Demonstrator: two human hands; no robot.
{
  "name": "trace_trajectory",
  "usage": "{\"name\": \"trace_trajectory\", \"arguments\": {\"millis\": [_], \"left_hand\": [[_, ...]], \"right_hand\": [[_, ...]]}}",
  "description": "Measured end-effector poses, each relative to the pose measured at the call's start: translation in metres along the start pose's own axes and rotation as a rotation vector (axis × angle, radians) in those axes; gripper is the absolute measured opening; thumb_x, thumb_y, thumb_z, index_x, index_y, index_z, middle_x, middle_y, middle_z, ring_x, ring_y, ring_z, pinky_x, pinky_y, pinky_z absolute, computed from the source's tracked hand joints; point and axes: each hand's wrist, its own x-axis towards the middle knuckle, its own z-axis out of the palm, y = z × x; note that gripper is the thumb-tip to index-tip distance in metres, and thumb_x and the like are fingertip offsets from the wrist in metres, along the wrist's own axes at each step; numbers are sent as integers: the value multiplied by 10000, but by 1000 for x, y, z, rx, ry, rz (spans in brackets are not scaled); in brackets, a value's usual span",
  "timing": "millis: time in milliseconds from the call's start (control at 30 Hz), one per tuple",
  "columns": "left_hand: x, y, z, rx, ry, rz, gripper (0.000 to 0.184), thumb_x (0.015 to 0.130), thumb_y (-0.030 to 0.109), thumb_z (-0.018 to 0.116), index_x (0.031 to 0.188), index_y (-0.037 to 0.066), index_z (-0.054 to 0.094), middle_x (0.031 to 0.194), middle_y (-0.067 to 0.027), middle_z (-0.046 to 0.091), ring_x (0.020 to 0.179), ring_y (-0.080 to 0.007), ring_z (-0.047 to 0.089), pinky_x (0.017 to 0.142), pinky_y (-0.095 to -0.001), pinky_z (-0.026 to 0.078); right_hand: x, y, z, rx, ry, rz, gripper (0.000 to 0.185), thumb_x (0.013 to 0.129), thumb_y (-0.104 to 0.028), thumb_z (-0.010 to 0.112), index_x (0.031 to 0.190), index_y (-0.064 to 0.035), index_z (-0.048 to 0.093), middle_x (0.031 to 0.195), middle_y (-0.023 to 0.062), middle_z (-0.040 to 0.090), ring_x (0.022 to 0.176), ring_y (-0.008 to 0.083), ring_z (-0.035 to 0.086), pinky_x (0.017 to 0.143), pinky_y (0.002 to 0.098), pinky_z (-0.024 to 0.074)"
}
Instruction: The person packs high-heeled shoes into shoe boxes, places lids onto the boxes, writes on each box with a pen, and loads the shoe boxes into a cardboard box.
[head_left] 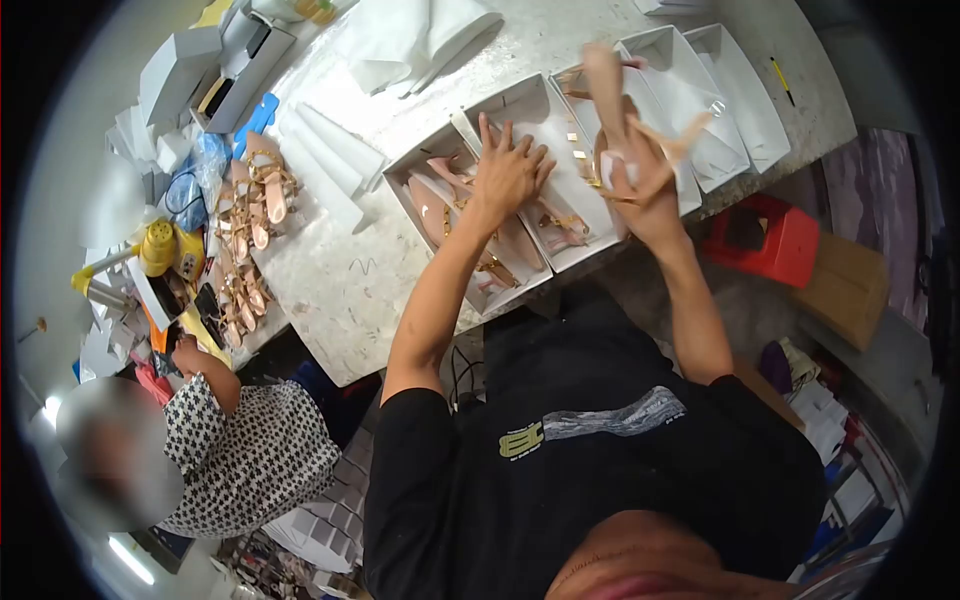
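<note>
My left hand [512,175] rests with spread fingers on the edge between two white shoe boxes. Pink shoes with gold trim [437,212] lie in the box [397,178] on the left. Part of another shoe [562,228] shows at the near end of the middle box [590,232]. Over that box's right side, my right hand [645,195] is closed on a tan high-heeled shoe [604,85], which is blurred by motion. More white boxes [725,150] stand to the right.
Strappy sandals [268,190] lie in a pile at the left, near a yellow lamp [157,247]. A co-worker in a patterned top [255,445] sits at lower left. White paper [325,150] covers part of the table [330,290]. A red stool [765,240] stands right.
</note>
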Motion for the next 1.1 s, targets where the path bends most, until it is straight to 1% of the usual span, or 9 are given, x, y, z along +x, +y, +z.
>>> {"name": "trace_trajectory", "arguments": {"millis": [167, 300, 533, 633, 733, 800, 900, 933, 1100], "left_hand": [[-14, -10, 23, -107, 55, -208, 332, 790, 224, 567, 1000, 3, 701, 1009, -163, 679, 1142, -359, 556, 1164, -665, 60], [-26, -12, 14, -118, -86, -317, 360, 762, 189, 545, 1025, -7, 696, 939, -170, 673, 1068, -351, 581, 1167, -662, 68], [-38, -11, -18, -84, 122, -317, 342, 822, 181, 547, 1107, 21, 649, 1049, -211, 632, 1113, -369, 560, 1081, -663, 205], [-134, -70, -130, -354, 668, -759, 249, 891, 225, 598, 1032, 21, 623, 931, -153, 614, 921, -343, 589, 806, -427, 471], [-347, -216, -170, 325, 984, -1449, 434, 929, 330, 566, 1195, -13, 574, 1175, -234, 564, 1087, -373, 552, 913, -442, 442], [-485, -288, -190, -249, 1055, -2117, 558, 954, 400, 545, 1303, -36, 541, 1337, -288, 531, 1197, -392, 527, 985, -453, 423], [-549, -337, -154, -1134, 1044, -1521, 217, 966, 183, 554, 1045, -14, 603, 955, -77, 640, 782, -193, 621, 671, -313, 526], [-564, -359, -152, -1476, 970, -1220, 496, 922, 311, 629, 1290, -9, 535, 1079, -102, 649, 837, -178, 611, 700, -287, 507], [-524, -361, -182, -960, 1119, -1210, 531, 866, 59, 632, 1366, 12, 459, 1084, -220, 636, 845, -256, 632, 730, -314, 547]], "right_hand": [[3, 0, 103, -753, -101, -206, 591, 846, -93, 544, 1428, -80, 443, 1192, 147, 577, 1090, 346, 520, 913, 429, 467], [40, -54, 101, -412, -689, 319, 510, 901, -141, 526, 1405, -95, 461, 1214, 188, 593, 1072, 399, 555, 804, 497, 496], [25, 48, 126, -374, -718, -13, 543, 904, -92, 500, 1441, -77, 417, 1339, 240, 512, 1239, 421, 484, 990, 472, 442], [27, 12, 105, -164, -630, -44, 600, 897, -101, 523, 1479, -85, 374, 1435, 255, 420, 1309, 418, 431, 1076, 437, 369], [16, -20, 108, -154, -445, -159, 615, 939, -148, 492, 1525, -118, 308, 1513, 216, 361, 1366, 395, 382, 1170, 422, 230], [23, -37, 134, -307, -644, -29, 507, 979, -182, 433, 1451, 1, 401, 1502, 222, 384, 1390, 350, 356, 1161, 424, 244], [21, -9, 152, -432, -504, 35, 423, 1021, -259, 390, 1396, -85, 482, 1417, 176, 478, 1184, 386, 545, 953, 451, 465], [15, 59, 153, -601, -410, -301, 373, 980, -191, 469, 1326, -66, 524, 1336, 224, 502, 1149, 414, 548, 899, 477, 483], [29, 13, 154, -681, -346, -334, 486, 885, -105, 545, 1370, -93, 521, 1237, 169, 550, 1158, 359, 505, 1047, 460, 390]]}}
